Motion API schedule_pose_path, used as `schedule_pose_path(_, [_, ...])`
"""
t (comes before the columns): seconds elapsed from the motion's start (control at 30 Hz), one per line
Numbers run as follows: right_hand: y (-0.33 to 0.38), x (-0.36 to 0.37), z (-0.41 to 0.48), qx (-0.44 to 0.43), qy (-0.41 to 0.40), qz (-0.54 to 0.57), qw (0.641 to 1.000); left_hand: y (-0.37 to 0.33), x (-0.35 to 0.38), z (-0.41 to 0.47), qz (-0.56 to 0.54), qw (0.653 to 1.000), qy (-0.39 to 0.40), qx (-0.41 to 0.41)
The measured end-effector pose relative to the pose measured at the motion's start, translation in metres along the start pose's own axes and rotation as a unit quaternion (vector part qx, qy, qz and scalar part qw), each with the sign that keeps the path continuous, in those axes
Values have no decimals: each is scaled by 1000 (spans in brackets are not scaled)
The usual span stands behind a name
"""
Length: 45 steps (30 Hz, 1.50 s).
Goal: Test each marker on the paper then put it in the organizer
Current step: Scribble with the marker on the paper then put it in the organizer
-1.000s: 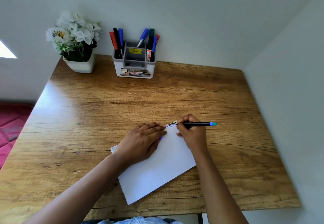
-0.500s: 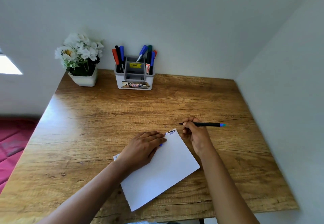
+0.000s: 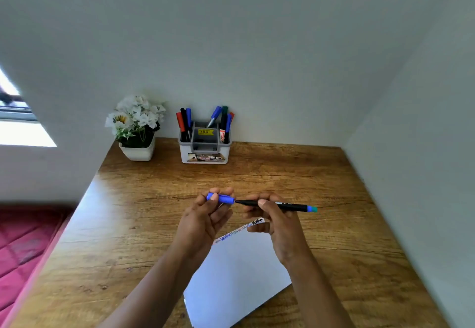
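My right hand (image 3: 276,221) pinches a thin black marker (image 3: 290,206) with a blue end, held level above the wooden desk (image 3: 295,181), tip pointing left. My left hand (image 3: 205,218) pinches its blue cap (image 3: 221,198), whose open end sits just at the marker's tip. Both hands hover over the white paper (image 3: 239,276), which lies tilted on the desk with a row of coloured scribbles along its top edge. The white and grey organizer (image 3: 205,147) stands at the back against the wall, holding several red, black, blue and green markers.
A white pot of white flowers (image 3: 136,124) stands left of the organizer. Walls close the desk at the back and on the right. A red mattress (image 3: 23,250) lies below the desk's left edge. A window (image 3: 15,124) shows at far left.
Both hands have lifted off the paper. My left hand now holds the blue cap up to the marker's tip. The view has tilted upward.
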State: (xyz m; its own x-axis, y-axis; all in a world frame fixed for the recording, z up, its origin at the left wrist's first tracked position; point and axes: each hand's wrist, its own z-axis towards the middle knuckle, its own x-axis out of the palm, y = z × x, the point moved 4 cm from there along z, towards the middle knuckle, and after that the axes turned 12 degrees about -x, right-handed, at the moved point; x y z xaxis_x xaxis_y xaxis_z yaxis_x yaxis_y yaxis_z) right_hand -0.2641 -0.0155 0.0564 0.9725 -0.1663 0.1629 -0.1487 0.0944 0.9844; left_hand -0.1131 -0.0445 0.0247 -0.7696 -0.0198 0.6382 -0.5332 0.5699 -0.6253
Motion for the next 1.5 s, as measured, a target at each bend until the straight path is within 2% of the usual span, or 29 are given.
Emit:
schedule_pose_path(0.2, [15,6,-2,-43,1,-44,998,1,12,-9,-99,995,28,-13])
schedule_pose_path(0.37, [15,13,-5,-75,26,-72,994,2,26,-18,-78,995,60,-22])
schedule_pose_path(0.5, [16,18,-10,-119,3,-72,990,3,33,-23,-74,994,82,-8])
schedule_pose_path(0.63, [17,20,-18,-123,-16,-34,992,1,37,-25,-42,994,100,-5])
schedule_pose_path(0.7, [15,16,-20,-119,6,-48,992,2,34,-24,-33,993,111,-19])
schedule_pose_path(0.77, [13,9,-22,-86,67,-50,993,1,29,-24,-26,993,115,-29])
schedule_pose_path(0.83, [13,3,-24,-18,130,3,991,-1,21,-22,-12,994,109,-26])
schedule_pose_path(0.93, [10,-3,-22,123,133,77,981,-7,14,-18,56,993,101,-24])
schedule_pose_path(1.1, [3,-2,-7,152,172,12,973,-9,15,-13,221,970,103,17])
schedule_pose_path(1.17, [3,-3,5,133,139,-3,981,-8,5,-7,345,935,62,44])
schedule_pose_path(1.2, [4,-5,13,119,109,-18,987,-6,-7,-1,434,899,35,54])
schedule_pose_path(1.23, [6,-6,21,99,81,-38,991,-4,-21,6,544,836,5,66])
schedule_pose_path(1.3, [11,-8,41,37,34,-99,994,0,-56,20,757,647,-50,77])
schedule_pose_path(1.33, [15,-7,52,-6,22,-142,990,2,-70,24,809,580,-59,75])
schedule_pose_path(1.37, [18,-5,64,-54,20,-185,981,3,-81,25,831,548,-58,74])
schedule_pose_path(1.5, [25,12,114,-203,9,-331,922,0,-92,31,832,539,-52,116])
